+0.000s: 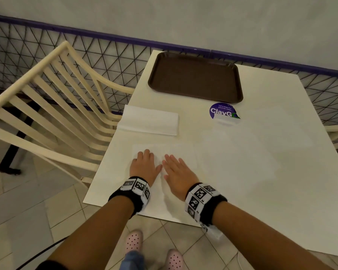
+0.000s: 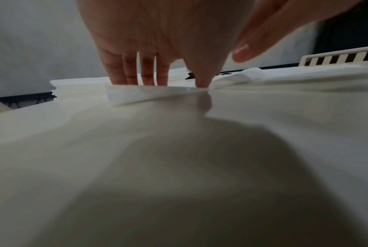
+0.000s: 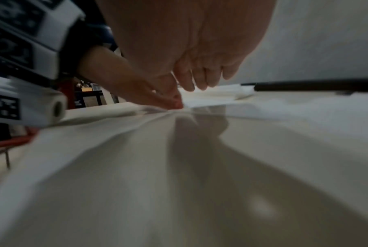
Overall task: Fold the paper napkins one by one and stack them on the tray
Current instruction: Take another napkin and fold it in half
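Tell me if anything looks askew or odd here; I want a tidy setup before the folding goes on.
One thing stands out: the napkin pile sits at the table's left edge, its corner slightly overhanging beside the chair. The tray holds nothing yet. Both hands, left and right, lie flat on one napkin.

A pale grey wall (image 1: 164, 20) is running behind a purple-railed wire-mesh fence (image 1: 37, 55), a cream slatted chair (image 1: 53, 94) is standing left of the white table (image 1: 261, 152), and beige floor tiles (image 1: 47, 215) are lying below
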Available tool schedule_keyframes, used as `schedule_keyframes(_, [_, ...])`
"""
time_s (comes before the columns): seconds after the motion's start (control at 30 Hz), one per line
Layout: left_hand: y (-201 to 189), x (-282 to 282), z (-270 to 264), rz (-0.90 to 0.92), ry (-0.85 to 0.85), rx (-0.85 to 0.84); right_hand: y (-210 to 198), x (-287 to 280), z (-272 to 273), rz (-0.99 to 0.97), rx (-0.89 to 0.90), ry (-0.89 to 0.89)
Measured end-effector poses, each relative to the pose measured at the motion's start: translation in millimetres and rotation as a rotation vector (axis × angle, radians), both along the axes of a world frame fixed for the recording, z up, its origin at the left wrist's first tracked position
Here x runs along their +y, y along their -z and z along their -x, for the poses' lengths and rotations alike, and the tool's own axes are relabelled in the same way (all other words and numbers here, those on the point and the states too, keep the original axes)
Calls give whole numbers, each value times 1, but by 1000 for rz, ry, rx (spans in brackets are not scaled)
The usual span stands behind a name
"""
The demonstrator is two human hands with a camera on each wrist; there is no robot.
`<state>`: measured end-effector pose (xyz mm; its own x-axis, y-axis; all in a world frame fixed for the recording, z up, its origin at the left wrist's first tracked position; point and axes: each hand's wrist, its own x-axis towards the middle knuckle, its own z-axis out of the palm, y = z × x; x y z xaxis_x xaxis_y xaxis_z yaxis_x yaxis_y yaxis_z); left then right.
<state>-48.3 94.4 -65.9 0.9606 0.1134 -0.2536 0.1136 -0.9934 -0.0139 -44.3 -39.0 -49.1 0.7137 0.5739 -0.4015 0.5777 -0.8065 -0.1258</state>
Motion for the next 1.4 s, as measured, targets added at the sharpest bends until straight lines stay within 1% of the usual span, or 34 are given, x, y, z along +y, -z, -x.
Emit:
schedule_keyframes(0.1, [0,-3,2,-3,-17,-9,11,2,17,31,102,14])
schedule_keyframes(0.23, [0,-4,5,12,-59,-3,14,-13,17,37,130,74])
schedule_keyframes(0.37, [0,5,13,21,-121,7,8,-34,8,56,156,129])
schedule_keyframes(0.53, [0,19,28,38,-188,-6,5,-49,1,75,129,143])
schedule_keyframes(0.7, [-11,34,38,40,-277,44,3,-53,-5,88,95,101])
schedule_keyframes(0.77, [-16,31,39,11,-198,0,5,-53,-7,96,73,73])
schedule_keyframes(0.83, [-17,19,39,13,-1,-50,6,-52,-8,115,60,50])
schedule_keyframes(0.9, [-15,1,39,45,199,-24,6,-50,-7,125,54,49])
schedule_keyframes(0.97, [-10,-13,39,44,282,13,5,-47,-6,132,45,55])
schedule_keyframes(1.13, [-5,-15,44,1,246,11,-4,-43,-11,167,7,18])
schedule_keyframes(1.23, [-9,3,50,-7,222,16,-6,-39,-18,193,-26,-13])
schedule_keyframes(1.33, [-14,24,57,1,159,28,-8,-32,-25,212,-71,-41])
schedule_keyframes(1.4, [-16,34,57,-41,155,44,-8,-29,-29,195,-105,-70])
